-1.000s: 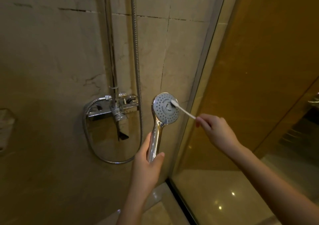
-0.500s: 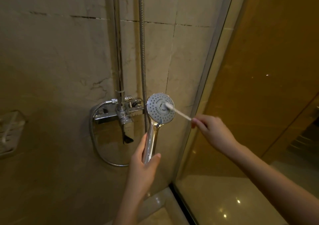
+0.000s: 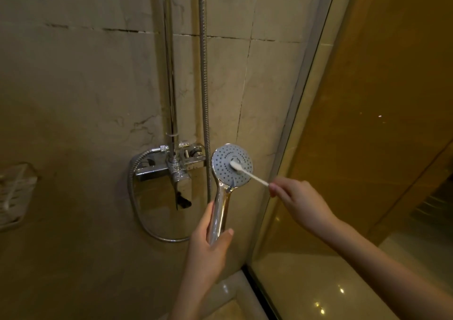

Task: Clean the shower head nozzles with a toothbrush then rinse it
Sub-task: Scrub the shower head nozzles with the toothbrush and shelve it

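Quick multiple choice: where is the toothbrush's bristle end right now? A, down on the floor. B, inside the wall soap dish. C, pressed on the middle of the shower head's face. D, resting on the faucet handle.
C: the white toothbrush, held by the right hand, has its head on the center of the shower head face, while the left hand holds the chrome handle.

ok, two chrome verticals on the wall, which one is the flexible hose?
The right one, the ribbed shower hose, hanging just left of the shower head. The left one, the riser pipe, is smooth and rigid, running down into the mixer valve.
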